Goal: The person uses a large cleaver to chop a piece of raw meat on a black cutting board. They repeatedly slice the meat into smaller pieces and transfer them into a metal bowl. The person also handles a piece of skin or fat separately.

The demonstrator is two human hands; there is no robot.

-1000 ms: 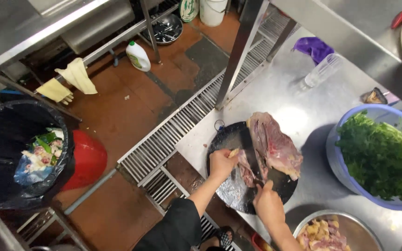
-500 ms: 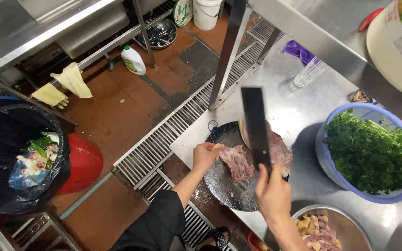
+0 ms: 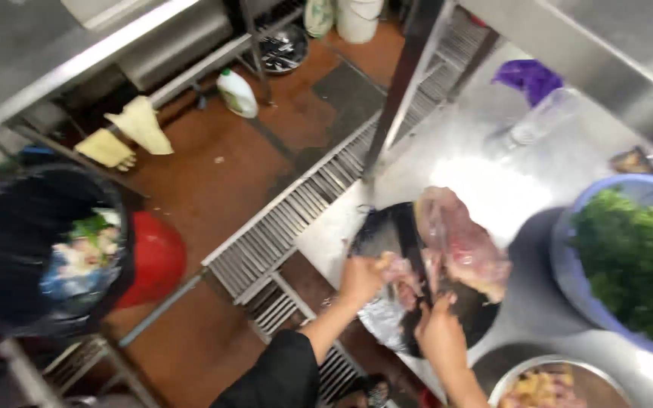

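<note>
A large slab of raw pink meat point(image 3: 462, 242) lies on a dark round chopping board point(image 3: 387, 227) on the steel counter. My left hand point(image 3: 363, 278) grips a smaller piece of meat point(image 3: 402, 276) at the board's near side. My right hand point(image 3: 441, 332) is closed on the handle of a dark cleaver point(image 3: 416, 257), whose blade is down on the board between the small piece and the big slab. The picture is motion-blurred.
A blue bowl of green herbs point(image 3: 629, 257) stands at the right. A steel bowl of chopped meat point(image 3: 553, 385) sits near the bottom. A black bin of scraps point(image 3: 47, 249) and red bucket point(image 3: 153, 257) stand on the floor left, beside a drain grate point(image 3: 281, 227).
The cleaver was raised upright half a second ago; now it has come down onto the board beside the small piece. My left hand has stayed on the meat.
</note>
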